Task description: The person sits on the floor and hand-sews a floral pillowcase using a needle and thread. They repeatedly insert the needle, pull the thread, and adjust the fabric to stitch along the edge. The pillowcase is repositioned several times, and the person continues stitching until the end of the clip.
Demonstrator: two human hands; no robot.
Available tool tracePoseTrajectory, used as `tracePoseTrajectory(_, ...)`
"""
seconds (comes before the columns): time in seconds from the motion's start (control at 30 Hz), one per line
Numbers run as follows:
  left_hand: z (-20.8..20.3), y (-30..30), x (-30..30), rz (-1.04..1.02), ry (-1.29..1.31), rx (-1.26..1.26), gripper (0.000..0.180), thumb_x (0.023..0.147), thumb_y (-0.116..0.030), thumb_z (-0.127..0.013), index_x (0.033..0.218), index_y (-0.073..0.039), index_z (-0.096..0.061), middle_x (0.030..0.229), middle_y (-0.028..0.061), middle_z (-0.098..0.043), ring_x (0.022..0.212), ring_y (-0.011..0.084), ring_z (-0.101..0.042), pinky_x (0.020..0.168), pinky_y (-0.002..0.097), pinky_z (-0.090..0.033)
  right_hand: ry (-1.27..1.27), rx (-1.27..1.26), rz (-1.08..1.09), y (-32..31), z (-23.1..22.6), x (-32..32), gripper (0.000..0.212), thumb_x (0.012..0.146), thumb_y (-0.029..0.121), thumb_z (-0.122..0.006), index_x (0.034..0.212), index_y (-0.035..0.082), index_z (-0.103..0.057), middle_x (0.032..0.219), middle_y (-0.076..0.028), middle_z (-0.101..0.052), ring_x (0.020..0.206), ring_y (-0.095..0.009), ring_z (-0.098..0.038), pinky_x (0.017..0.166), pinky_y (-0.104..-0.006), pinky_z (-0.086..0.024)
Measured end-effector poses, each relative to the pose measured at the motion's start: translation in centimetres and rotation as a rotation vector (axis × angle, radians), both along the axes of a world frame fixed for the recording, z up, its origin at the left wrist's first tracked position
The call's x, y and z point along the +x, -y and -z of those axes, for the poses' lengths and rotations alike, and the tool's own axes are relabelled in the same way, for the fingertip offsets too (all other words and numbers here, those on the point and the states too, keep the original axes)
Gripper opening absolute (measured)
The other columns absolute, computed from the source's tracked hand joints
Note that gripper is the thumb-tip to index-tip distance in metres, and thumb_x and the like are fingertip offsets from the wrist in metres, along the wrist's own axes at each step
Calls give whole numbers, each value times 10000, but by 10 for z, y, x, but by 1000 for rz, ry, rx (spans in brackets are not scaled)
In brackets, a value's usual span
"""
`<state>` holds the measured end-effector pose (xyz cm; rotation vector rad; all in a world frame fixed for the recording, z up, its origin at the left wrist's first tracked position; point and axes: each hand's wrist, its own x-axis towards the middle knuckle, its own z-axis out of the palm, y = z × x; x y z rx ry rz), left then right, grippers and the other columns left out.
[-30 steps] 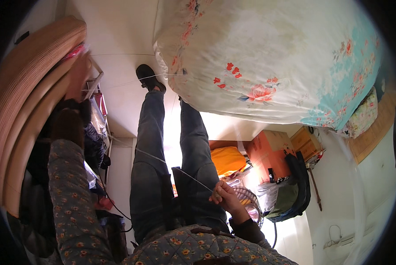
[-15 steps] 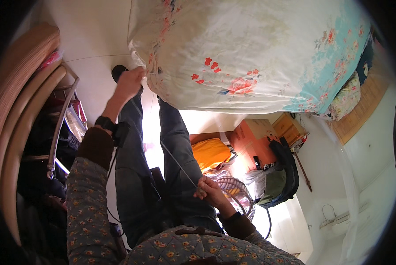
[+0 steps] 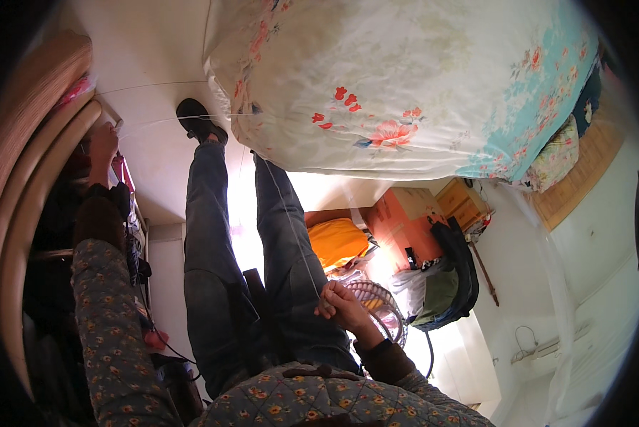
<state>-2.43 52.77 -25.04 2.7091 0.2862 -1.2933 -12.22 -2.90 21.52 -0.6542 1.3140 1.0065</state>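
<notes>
A thin white thread (image 3: 180,118) stretches from the edge of a floral quilt (image 3: 291,135) leftward to my left hand (image 3: 104,144). That hand is closed, beside the rounded tan boards, its fingertips partly blurred; a needle cannot be made out. Another length of white thread (image 3: 289,206) slants down from the quilt's lower corner, over my trouser leg, to my right hand (image 3: 338,307). My right hand is closed on it in front of my right thigh. Whether anything else sits within its fingers is hidden. The quilt is cream and pale blue with red flowers.
Curved tan boards (image 3: 27,185) and dark stuff crowd the left side. On the right are an orange bag (image 3: 339,243), a cardboard box (image 3: 402,224), a round wire-like basket (image 3: 376,302) and a dark green backpack (image 3: 444,292). My black shoe (image 3: 197,119) stands near the quilt.
My left hand has moved from the quilt's edge far to the left and down slightly, drawing the thread out taut. My right hand has stayed nearly in place.
</notes>
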Motion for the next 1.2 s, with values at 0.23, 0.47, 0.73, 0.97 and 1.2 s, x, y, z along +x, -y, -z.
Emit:
tracePoseTrajectory(0.23, -157, 179, 62, -523, 54, -1119, 492, 812, -11, -561, 1287, -116, -488, 1205, 102, -592, 1027, 231, -598, 878, 308, -471, 87, 154, -351, -25, -8, 45, 140, 972, 187, -508, 926, 58, -476, 674, 4, -452, 601, -89, -485, 752, -278, -498)
tracePoseTrajectory(0.47, -340, 301, 0, -223, -859, -1703, 249, 864, -208, -629, 1073, -73, -643, 976, 30, -681, 869, 187, -641, 794, 339, -494, 327, -72, 217, -4, -29, 110, 104, 995, 235, -441, 990, 132, -446, 656, -18, -445, 537, -120, -452, 451, -254, -412)
tracePoseTrajectory(0.73, -192, 19, 23, -785, 70, -665, 194, 930, -226, -493, 923, -61, -596, 808, 15, -532, 714, 126, -527, 711, 260, -459, 689, -553, 263, 213, -50, 163, 41, 911, 45, -554, 949, 31, -561, 725, -51, -545, 826, -191, -587, 1097, -407, -365)
tracePoseTrajectory(0.97, -224, -119, 164, -425, 400, -195, 341, 954, -400, -439, 881, -104, -591, 726, 17, -541, 686, 124, -517, 650, 273, -439, 811, -639, 237, 409, -108, 164, 141, 923, 107, -569, 825, 6, -557, 687, -58, -536, 820, -216, -584, 1111, -417, -354)
tracePoseTrajectory(1.2, -296, 128, 318, -292, 623, -571, 391, 947, -440, -446, 875, -88, -602, 727, 31, -571, 661, 142, -545, 622, 283, -460, 826, -920, 247, 512, -147, 108, 252, 949, 154, -534, 736, 19, -532, 736, -55, -576, 815, -214, -590, 1077, -405, -389)
